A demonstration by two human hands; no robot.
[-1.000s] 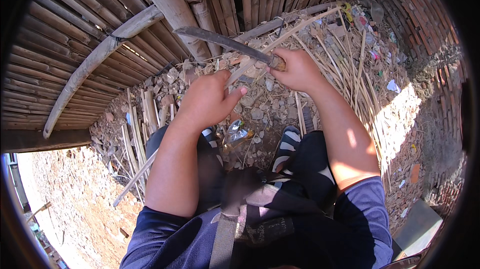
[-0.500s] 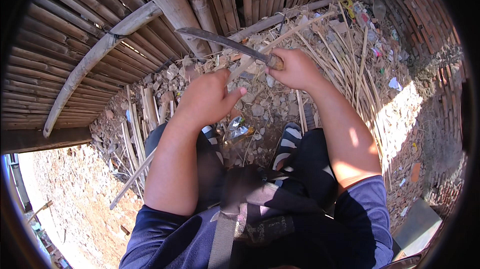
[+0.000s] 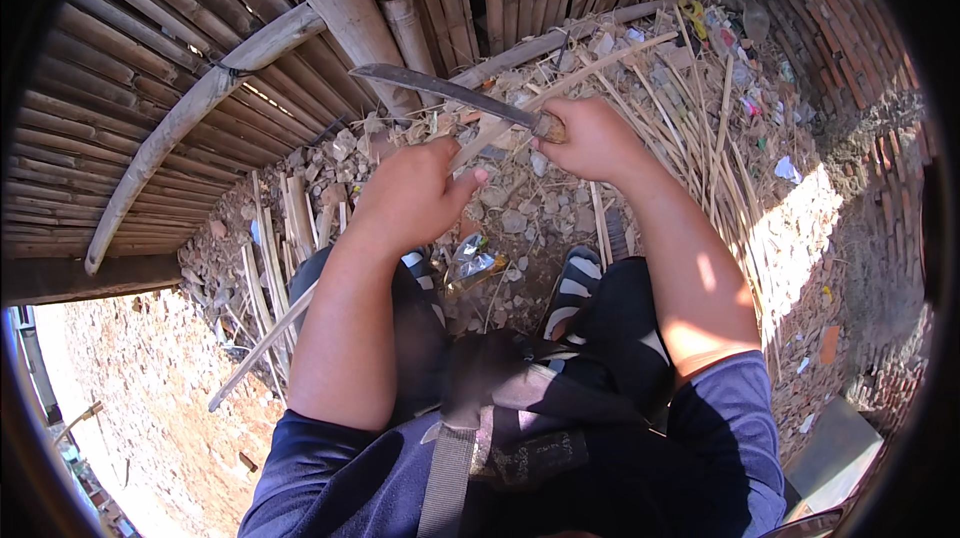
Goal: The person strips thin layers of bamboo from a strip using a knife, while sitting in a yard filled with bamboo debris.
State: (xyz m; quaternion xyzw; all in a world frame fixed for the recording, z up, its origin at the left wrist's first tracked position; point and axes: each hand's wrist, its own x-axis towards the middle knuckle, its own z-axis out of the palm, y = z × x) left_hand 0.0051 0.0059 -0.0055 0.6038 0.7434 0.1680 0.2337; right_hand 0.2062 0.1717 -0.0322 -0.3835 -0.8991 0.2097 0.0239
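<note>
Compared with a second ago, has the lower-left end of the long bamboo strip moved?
Yes. That end of the bamboo strip has shifted slightly left, judged against the lower tip of the curved wooden pole.

A: Where does the head view look from?
B: The person's head; it is the left of two side-by-side fisheyes, facing down past the navy shirt (image 3: pixel 310 468) to the left hand (image 3: pixel 405 193) and right hand (image 3: pixel 592 138).
A: How near?
B: Close: the forearms (image 3: pixel 345 338) fill much of it, while the slatted panel (image 3: pixel 110 153) and brick wall (image 3: pixel 850 43) curve near the rim.
</note>
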